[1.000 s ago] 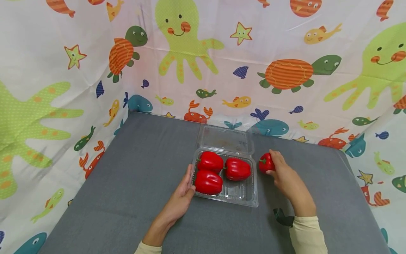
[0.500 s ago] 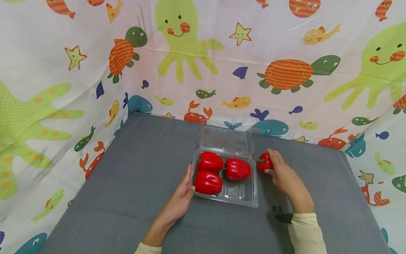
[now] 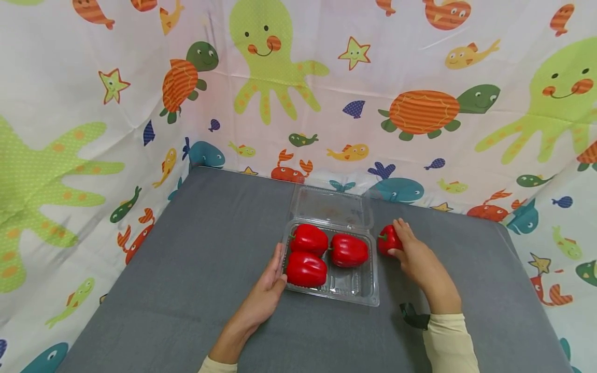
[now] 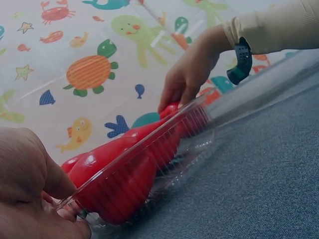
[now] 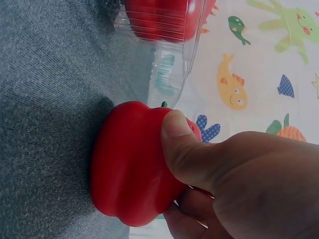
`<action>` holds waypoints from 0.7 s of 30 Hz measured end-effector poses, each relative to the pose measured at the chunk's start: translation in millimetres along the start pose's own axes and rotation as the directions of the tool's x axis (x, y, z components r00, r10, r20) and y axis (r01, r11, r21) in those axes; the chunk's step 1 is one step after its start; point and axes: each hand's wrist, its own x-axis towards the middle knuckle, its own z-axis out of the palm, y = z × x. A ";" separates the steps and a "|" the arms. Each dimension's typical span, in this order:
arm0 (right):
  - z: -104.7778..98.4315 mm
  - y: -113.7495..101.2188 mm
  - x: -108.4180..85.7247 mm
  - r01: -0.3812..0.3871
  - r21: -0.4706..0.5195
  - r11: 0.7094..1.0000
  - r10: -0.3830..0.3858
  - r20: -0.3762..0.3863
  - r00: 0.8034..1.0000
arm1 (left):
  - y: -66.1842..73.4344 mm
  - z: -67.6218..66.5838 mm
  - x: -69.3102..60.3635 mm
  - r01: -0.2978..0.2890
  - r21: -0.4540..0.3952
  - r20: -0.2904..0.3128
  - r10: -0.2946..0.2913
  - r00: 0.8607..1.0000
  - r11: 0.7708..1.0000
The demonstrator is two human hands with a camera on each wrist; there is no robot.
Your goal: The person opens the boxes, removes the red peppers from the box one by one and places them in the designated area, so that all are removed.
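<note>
A clear plastic clamshell container lies opened on the grey table, its lid folded back toward the wall. Inside it sit three red bell peppers, two stacked along the left side and one pepper at the upper right. My left hand grips the container's left rim, with the thumb near the front corner. Right of the container, my right hand holds another red bell pepper between thumb and fingers. This pepper is on or very near the cloth, its green stem toward the container.
Grey cloth covers the table. Behind and at both sides hangs a white curtain printed with sea animals. A dark strap sits at the right sleeve's cuff.
My right hand and its bell pepper have shifted slightly left, toward the container. The left hand and the container stay in place.
</note>
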 end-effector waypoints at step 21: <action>-2.4 2.5 -2.7 0.060 0.034 0.998 -0.060 -0.010 0.998 | -0.8 0.5 0.1 0.007 0.002 -0.005 -0.007 1.000 1.000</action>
